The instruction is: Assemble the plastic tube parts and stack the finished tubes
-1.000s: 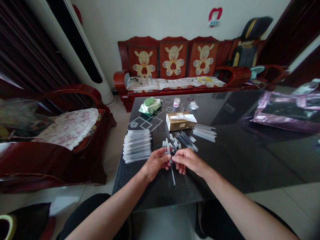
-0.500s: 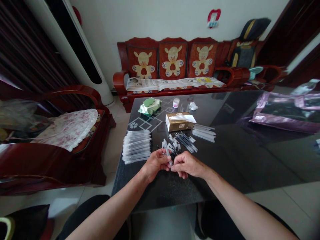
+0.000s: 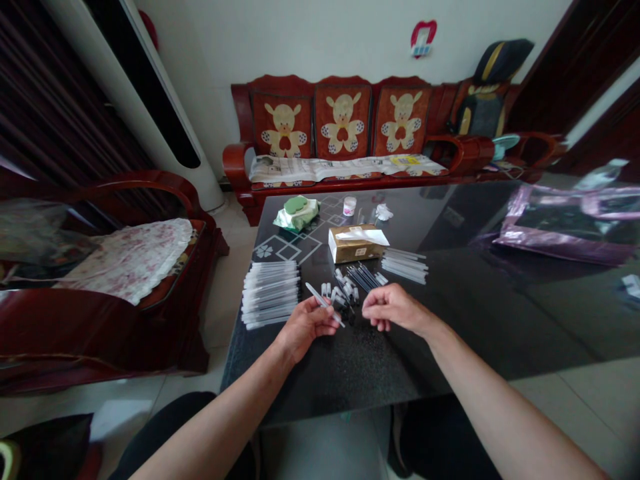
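Observation:
My left hand (image 3: 309, 325) is closed around a white translucent pen (image 3: 318, 295), tilted with its upper end to the left. To the right, apart from the pen, my right hand (image 3: 393, 308) has its thumb and fingers pinched together; whatever may be in them is hidden. Between and beyond the hands lie white pen caps (image 3: 345, 283) and small black pieces (image 3: 349, 315). Slim dark pen refills (image 3: 363, 276) are fanned out behind them. A row of white pens (image 3: 271, 293) lies left of my left hand. Several clear white barrels (image 3: 406, 266) lie beyond my right hand.
On the black table (image 3: 450, 300) stand a gold tissue box (image 3: 356, 248), a green wipes pack (image 3: 297, 213) and a small white jar (image 3: 349, 206). A purple-edged plastic bag (image 3: 570, 227) lies at the right. A wooden sofa (image 3: 240, 170) stands behind.
My right hand has come away from the pen, moving right and slightly up. The pen in my left hand has tipped further left.

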### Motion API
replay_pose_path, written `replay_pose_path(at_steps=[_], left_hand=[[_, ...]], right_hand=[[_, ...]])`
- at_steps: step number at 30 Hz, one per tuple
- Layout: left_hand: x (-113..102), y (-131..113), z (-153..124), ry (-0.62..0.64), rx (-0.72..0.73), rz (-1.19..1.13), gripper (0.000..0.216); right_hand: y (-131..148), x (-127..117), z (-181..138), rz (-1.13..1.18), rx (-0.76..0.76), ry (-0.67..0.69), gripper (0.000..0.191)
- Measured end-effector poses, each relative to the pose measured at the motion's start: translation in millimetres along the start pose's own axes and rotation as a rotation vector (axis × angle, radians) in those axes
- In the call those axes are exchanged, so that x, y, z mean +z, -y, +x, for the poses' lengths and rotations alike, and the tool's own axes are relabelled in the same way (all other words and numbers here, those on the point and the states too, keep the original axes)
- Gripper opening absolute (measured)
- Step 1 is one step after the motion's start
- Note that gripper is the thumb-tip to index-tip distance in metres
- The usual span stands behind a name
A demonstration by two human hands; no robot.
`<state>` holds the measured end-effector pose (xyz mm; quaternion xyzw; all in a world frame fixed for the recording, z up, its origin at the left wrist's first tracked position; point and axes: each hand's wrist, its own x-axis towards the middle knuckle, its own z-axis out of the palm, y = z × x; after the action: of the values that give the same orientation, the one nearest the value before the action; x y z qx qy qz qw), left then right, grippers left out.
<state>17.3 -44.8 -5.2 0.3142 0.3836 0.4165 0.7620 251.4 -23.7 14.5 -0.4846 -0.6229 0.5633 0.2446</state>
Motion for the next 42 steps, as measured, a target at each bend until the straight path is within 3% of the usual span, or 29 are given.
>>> replay_pose_path(at_steps=[2, 4, 8, 13, 15, 18, 20, 22, 32, 42], left_hand=[[-0.4, 1.3, 0.5, 0.001, 0.003, 0.003, 0.030], [-0.1, 3.0, 0.4, 0.012, 0.006, 0.006, 0.031], [3.7, 7.4, -1.5, 0.030, -0.028, 0.023, 0.033], [5.7, 7.7, -3.1, 0.041, -0.046, 0.043, 0.034], [2.8, 4.6, -2.1, 0.029, -0.015, 0.042, 0.033], [-3.0, -1.4, 0.1, 0.004, 0.036, 0.045, 0.031], [-5.4, -4.4, 1.0, -0.004, 0.049, 0.047, 0.028], [-5.8, -5.5, 0.9, -0.003, 0.049, 0.047, 0.027], [-0.7, 1.2, -1.2, 0.009, 0.013, 0.070, 0.029], [-2.2, 2.5, -1.3, 0.014, 0.025, 0.056, 0.029]], right_hand=[[3.2, 13.2, -2.2, 0.006, 0.012, 0.128, 0.026], [4.9, 24.7, -3.1, 0.011, 0.010, 0.168, 0.024], [4.9, 36.4, -2.8, 0.006, -0.010, 0.163, 0.020], [3.1, 29.7, -2.2, -0.009, -0.032, 0.129, 0.023], [0.8, 21.3, 0.2, -0.001, -0.047, 0.048, 0.025], [-6.5, 6.8, 7.3, -0.053, -0.031, -0.225, 0.024], [-12.8, -0.6, 12.4, -0.164, -0.013, -0.403, 0.021], [-18.1, -4.1, 16.3, -0.306, -0.042, -0.485, 0.019], [-21.4, 21.1, 25.6, -0.932, -0.071, -0.438, 0.013], [-21.5, 27.4, 30.6, -0.995, -0.019, -0.395, 0.006]])
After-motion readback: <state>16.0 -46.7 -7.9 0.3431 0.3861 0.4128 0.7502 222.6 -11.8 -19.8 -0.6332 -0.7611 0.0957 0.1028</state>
